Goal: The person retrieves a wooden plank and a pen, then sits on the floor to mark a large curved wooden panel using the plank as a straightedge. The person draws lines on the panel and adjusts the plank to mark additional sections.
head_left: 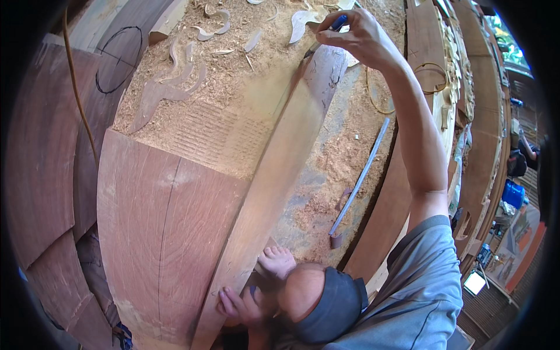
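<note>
Left hand (233,304), lowest in my view, has its fingers laid against the left part of a long pale board (268,175) near the lower edge; its thumb side is unclear, so I cannot tell whether it is clamped on the wood. Just beside it I see a bare foot (277,261), to the right of the board. Left of the board lies a wide reddish panel (163,233) with a dark line down its face. Farther up, the long board runs over sawdust (227,99), with a thin grey rod (360,175) off to its right. At the board's far end, my right hand (361,38) is pinched together on a slim tool (338,22) with a blue part, its dark tip at the board's left corner. Well beyond, at far right, I make out a blue container (513,192).
</note>
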A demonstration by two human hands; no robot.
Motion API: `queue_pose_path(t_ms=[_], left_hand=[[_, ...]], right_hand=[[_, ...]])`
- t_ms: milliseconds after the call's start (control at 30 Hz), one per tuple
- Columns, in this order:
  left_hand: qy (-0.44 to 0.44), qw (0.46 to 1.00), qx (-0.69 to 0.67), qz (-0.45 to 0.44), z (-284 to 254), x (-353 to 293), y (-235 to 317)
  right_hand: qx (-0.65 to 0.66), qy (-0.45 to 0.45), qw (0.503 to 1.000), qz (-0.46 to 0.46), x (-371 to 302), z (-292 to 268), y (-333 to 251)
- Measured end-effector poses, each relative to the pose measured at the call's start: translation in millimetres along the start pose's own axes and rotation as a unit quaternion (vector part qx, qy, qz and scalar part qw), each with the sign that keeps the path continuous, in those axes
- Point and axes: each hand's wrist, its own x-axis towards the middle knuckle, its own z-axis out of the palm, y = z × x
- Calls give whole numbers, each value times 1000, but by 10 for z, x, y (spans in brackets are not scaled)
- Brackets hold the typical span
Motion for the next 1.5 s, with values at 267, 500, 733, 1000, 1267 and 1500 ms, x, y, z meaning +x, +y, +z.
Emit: queue_pose_path(t_ms=[267, 500, 733, 1000, 1267, 1500], left_hand=[[-6, 1000, 4, 9, -6, 14, -6], [17, 1000, 16, 5, 59, -65, -13], [-7, 1000, 9, -6, -3, 1, 28], [-13, 1000, 8, -3, 8, -23, 11], [10, 1000, -3, -2, 38, -5, 10], [13, 1000, 3, -5, 24, -9, 19]], right_hand=[[40, -85, 994, 47, -95, 48, -298], [23, -20, 999, 30, 26, -31, 29], [-64, 41, 994, 84, 251, -261, 0], [-56, 15, 996, 71, 219, -220, -118], [-140, 76, 985, 63, 266, -250, 70], [-344, 106, 932, -35, 178, -40, -81]])
